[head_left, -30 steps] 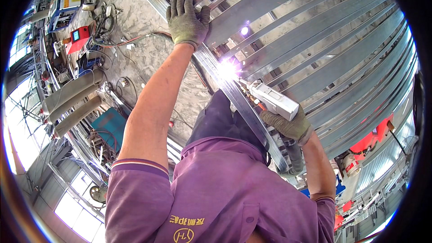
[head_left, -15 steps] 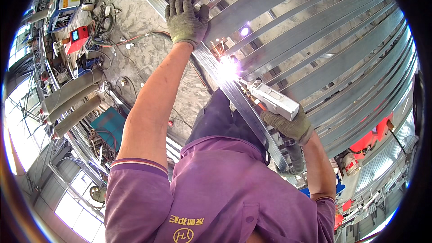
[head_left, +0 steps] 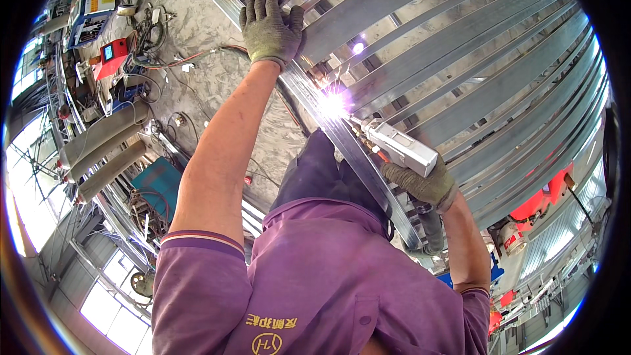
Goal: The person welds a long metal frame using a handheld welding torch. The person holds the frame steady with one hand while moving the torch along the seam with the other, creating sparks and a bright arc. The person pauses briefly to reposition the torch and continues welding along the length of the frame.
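Note:
My right hand (head_left: 424, 181), in a grey-green knit glove, grips a silver box-bodied welding gun (head_left: 401, 146). A bright arc (head_left: 334, 105) with flying sparks burns at the gun's tip, where a flat slat (head_left: 388, 92) meets the long metal rail (head_left: 358, 151). The glare hides the joint itself. My left hand (head_left: 271, 29), gloved likewise, lies with fingers stretched out on the rail and the end of a slat, farther along from the arc. Several parallel metal slats run off to the right from the rail.
On the concrete floor (head_left: 197, 10) at left lie cables and hoses (head_left: 154, 33). A red box with a screen (head_left: 113, 52), grey cylinders (head_left: 108, 141) and a teal case (head_left: 158, 184) stand there too. Red equipment (head_left: 532, 204) is at far right.
The spark spray has changed shape, and the glare looks slightly smaller. Both hands and the welding gun stay in nearly the same place.

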Demonstrator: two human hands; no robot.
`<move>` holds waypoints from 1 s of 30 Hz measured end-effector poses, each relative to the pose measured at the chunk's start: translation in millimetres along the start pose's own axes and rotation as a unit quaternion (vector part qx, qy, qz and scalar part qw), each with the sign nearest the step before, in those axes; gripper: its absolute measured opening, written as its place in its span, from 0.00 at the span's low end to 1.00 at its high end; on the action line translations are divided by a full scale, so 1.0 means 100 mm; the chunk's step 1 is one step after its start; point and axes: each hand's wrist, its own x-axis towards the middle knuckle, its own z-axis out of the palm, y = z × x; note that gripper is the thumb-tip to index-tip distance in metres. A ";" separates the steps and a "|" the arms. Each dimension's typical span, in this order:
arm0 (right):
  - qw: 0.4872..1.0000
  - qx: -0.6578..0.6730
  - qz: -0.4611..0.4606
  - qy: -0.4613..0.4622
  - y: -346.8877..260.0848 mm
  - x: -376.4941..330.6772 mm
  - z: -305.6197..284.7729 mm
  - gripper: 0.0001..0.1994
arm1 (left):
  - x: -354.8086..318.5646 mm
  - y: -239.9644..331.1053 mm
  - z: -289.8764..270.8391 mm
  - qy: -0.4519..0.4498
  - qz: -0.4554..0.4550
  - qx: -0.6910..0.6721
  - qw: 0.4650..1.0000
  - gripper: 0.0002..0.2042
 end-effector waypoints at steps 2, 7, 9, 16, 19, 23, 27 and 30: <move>1.000 0.006 -0.010 0.003 0.03 0.00 0.00 0.31 | 0.01 -0.01 0.00 -0.004 0.000 -0.003 1.000 0.27; 1.000 0.006 -0.024 0.002 0.08 0.00 0.00 0.31 | 0.01 -0.01 -0.01 0.000 0.003 -0.010 1.000 0.27; 1.000 -0.005 -0.024 -0.001 0.05 -0.01 -0.01 0.31 | 0.02 -0.01 -0.01 0.004 0.005 -0.006 1.000 0.27; 1.000 -0.013 -0.019 -0.001 0.04 -0.03 -0.01 0.30 | 0.02 0.01 -0.02 0.002 0.008 -0.011 1.000 0.26; 1.000 -0.008 -0.019 0.000 0.06 -0.04 -0.01 0.30 | 0.01 0.01 -0.01 0.019 0.017 -0.009 1.000 0.25; 1.000 -0.007 -0.002 -0.003 0.02 -0.06 -0.01 0.30 | 0.01 0.01 -0.03 -0.013 -0.001 -0.012 1.000 0.28; 0.999 -0.032 -0.012 0.008 0.03 -0.07 -0.01 0.30 | 0.02 0.00 -0.05 -0.024 0.001 -0.023 0.999 0.28; 0.999 -0.026 -0.022 0.021 0.06 -0.09 -0.01 0.30 | 0.02 0.02 -0.05 -0.021 0.001 -0.016 1.000 0.27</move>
